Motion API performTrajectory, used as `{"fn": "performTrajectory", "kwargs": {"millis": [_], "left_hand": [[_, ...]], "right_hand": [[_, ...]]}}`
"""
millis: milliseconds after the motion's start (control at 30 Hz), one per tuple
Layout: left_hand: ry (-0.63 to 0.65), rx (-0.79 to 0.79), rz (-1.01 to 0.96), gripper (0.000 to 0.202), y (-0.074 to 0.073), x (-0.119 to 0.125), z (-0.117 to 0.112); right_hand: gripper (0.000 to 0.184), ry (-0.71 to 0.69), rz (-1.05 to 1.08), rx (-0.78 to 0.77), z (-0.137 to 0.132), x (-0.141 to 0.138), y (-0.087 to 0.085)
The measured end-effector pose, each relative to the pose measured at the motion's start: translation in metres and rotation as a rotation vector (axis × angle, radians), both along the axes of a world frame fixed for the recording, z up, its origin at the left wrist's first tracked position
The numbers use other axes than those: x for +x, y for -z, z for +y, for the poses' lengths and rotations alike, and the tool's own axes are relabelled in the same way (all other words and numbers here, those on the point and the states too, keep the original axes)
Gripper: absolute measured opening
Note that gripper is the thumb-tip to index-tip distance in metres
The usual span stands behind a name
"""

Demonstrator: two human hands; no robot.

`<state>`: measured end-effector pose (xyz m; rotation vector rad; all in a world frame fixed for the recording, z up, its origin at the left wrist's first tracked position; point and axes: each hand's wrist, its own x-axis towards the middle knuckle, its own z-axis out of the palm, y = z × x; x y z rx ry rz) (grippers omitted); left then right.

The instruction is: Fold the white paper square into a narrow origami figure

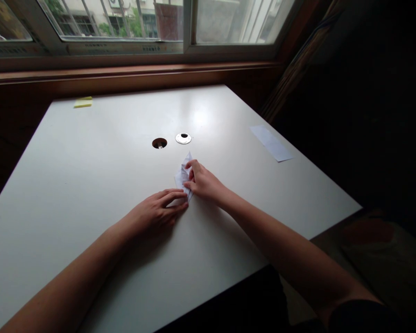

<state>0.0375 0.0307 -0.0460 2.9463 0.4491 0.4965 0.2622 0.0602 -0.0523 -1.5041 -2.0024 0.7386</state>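
Note:
A small piece of folded white paper (184, 173) lies near the middle of the white table, with creased flaps and a pointed tip towards the window. My right hand (203, 181) pinches a raised flap along its right side, fingers curled and thumb below. At the paper's lower end, my left hand (162, 206) holds the edge with its fingertips and thumb, the palm low over the table. The fingers hide part of the paper's lower and right edges.
Beyond the paper, the white table (100, 162) has a round cable hole (159, 143) and a metal ring cover (183, 138). A paper strip (272, 143) lies at the right, a yellow sticky pad (83, 102) at the far left. A window (125, 46) stands behind.

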Motion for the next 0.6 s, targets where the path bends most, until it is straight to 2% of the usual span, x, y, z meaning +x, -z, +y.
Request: {"fn": "performTrajectory", "kwargs": {"millis": [300, 433, 600], "left_hand": [[-0.050, -0.145, 0.014, 0.056, 0.005, -0.006, 0.001], [-0.062, -0.161, 0.005, 0.056, 0.007, -0.007, 0.001], [-0.052, -0.160, 0.014, 0.056, 0.009, -0.008, 0.001]], "right_hand": [[0.032, 0.055, -0.053, -0.016, 0.002, -0.001, 0.000], [0.026, 0.085, -0.113, -0.012, 0.004, -0.004, -0.003], [0.029, 0.099, -0.172, -0.008, 0.011, -0.005, -0.004]]}}
